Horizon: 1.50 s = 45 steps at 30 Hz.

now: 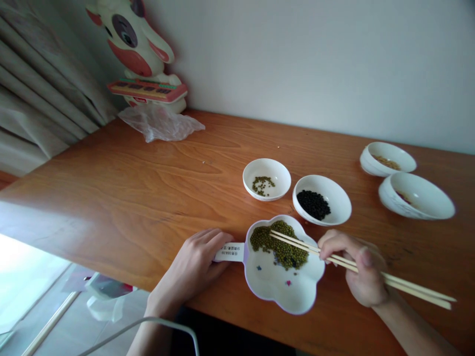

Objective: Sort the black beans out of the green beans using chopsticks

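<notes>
A white flower-shaped bowl (285,295) with a purple rim sits near the table's front edge. Green mung beans (284,244) cover its upper part, with a few dark beans among them. My left hand (198,259) grips its handle, which carries a white label (232,252). In my right hand (358,269), a pair of light wooden chopsticks (419,288) slants leftward, tips at the mung beans. Whether the tips pinch a bean is too small to tell. Just behind stand a white bowl (280,185) with some mung beans and another white bowl (339,205) with black beans.
Two more white bowls stand at the right: the farther bowl (404,157) holds yellowish grains, the nearer bowl (434,200) something reddish. A cow-shaped toy keyboard (148,91) and a clear plastic bag (161,123) lie at the back left. A grey cable (163,320) crosses my left forearm.
</notes>
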Each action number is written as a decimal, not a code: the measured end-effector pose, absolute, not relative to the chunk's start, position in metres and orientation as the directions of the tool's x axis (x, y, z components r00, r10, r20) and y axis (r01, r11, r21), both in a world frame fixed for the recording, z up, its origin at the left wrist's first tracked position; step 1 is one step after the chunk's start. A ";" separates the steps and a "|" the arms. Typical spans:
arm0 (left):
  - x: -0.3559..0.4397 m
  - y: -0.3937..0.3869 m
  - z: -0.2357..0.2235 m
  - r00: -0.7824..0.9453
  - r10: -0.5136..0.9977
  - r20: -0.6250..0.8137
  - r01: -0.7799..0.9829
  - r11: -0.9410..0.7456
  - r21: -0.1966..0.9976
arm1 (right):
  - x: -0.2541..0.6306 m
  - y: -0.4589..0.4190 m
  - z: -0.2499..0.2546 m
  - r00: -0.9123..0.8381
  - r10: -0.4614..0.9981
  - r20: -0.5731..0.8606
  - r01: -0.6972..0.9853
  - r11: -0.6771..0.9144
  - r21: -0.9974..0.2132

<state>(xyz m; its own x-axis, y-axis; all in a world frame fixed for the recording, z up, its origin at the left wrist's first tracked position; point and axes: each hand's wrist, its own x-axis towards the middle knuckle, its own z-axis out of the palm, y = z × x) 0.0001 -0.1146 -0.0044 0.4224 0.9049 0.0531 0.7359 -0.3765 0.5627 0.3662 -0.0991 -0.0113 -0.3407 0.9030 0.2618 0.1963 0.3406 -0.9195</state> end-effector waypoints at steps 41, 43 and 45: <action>-0.001 -0.114 -0.006 0.406 0.913 0.020 0.744 -0.344 0.573 | 0.355 -0.102 -0.011 -0.315 0.895 0.317 0.187 0.386 -0.903; -0.001 -0.114 -0.006 0.406 0.914 0.021 0.742 -0.343 0.577 | 0.354 -0.101 -0.010 -0.348 0.862 0.368 0.205 0.453 -0.867; -0.001 -0.114 -0.006 0.407 0.913 0.024 0.735 -0.344 0.584 | 0.353 -0.100 -0.010 -0.386 0.823 0.417 0.206 0.518 -0.830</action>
